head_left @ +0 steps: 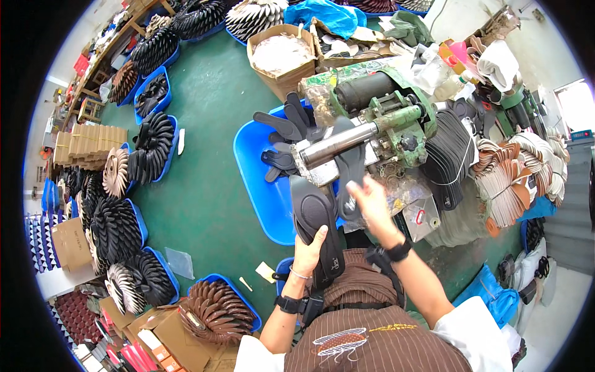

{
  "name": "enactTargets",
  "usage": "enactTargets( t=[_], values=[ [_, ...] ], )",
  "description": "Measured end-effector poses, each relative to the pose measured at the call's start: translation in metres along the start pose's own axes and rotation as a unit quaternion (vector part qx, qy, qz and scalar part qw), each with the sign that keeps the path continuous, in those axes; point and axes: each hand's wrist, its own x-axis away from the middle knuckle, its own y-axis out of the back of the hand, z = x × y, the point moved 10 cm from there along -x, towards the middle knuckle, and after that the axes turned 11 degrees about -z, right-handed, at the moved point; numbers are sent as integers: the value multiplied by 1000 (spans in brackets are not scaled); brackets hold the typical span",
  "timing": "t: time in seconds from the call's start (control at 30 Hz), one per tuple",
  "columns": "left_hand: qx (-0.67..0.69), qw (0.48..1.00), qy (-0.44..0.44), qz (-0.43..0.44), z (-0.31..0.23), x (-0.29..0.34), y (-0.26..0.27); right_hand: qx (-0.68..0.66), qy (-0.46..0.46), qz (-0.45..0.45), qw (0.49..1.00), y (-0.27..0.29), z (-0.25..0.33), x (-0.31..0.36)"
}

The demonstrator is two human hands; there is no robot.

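My left hand (pixel 308 253) is closed around black insoles (pixel 315 214), held upright in front of my apron; they look like a stack, but I cannot tell how many. My right hand (pixel 370 201) pinches the lower end of a dark grey insole (pixel 351 167). Its upper part lies against the shiny metal roller (pixel 338 146) of a green machine (pixel 403 124). Just beyond my hands a blue tub (pixel 254 186) holds several loose dark insoles (pixel 279 126).
A tied stack of black insoles (pixel 447 155) and bundles of tan and white ones (pixel 505 177) crowd the right of the machine. Behind the blue tub stands a cardboard box (pixel 282 56). Blue tubs of fanned soles (pixel 152 146) line the green floor (pixel 201 161) at left.
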Motion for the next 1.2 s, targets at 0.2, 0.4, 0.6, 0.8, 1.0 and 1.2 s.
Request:
enactTargets(
  t=[0.2,0.4,0.6,0.8,1.0,1.2],
  values=[
    [45,999,20,-22,15,-7,12,-54,-164,-54,984,22,-42,49],
    [43,998,9,-48,17,-11,13,-4,-42,8,999,-6,-6,18],
    [32,997,49,-42,15,-12,12,-34,-81,-71,994,33,-36,29],
    [123,990,68,26,10,-9,-12,-141,-127,46,981,-18,1,22],
    [-88,991,59,86,29,-9,-12,8,-96,35,995,7,-67,25],
    [-152,983,75,70,35,-15,-8,-21,-145,83,986,-15,-55,19]
  ],
)
